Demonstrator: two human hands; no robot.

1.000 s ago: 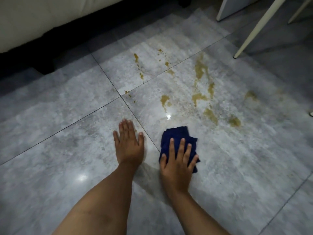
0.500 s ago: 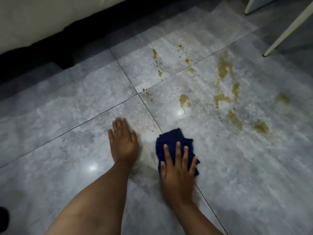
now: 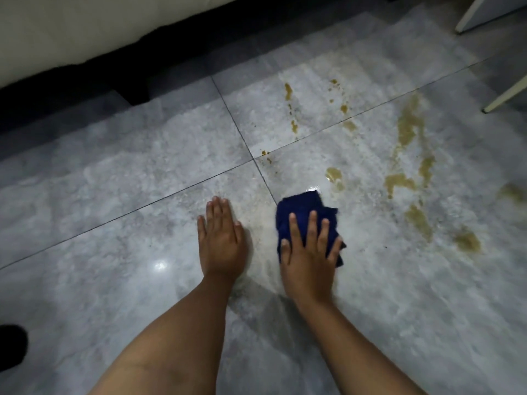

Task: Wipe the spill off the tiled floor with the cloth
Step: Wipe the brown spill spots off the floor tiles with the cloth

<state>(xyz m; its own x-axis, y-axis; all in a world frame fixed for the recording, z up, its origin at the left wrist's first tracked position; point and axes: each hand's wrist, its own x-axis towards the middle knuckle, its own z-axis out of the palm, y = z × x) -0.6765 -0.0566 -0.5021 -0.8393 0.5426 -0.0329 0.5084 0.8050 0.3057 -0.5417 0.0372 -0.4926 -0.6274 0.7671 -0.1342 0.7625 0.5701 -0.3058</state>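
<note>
My right hand [image 3: 309,252] lies flat, fingers spread, pressing the cloth [image 3: 302,212] to the floor [image 3: 128,181]; it pins the cloth under the palm and does not grip it. My left hand [image 3: 221,240] is open too, palm down on bare tile just left of the cloth, holding nothing and, I judge, propping me up.

Over the last second the cloth has slid away from me and a little left, up beside the grout line, and its far edge now nearly touches the nearest blot of the spill [image 3: 333,176]. A second ago there was a clear gap between them. The left hand has kept its place beside the right.

So I read this as the start of the wiping, not the middle. The brown blots further right and the small drops on the far tile look untouched. One more push forward should take the first blot; then I must sweep right, where most of the spill lies, well apart from the cloth.
</note>
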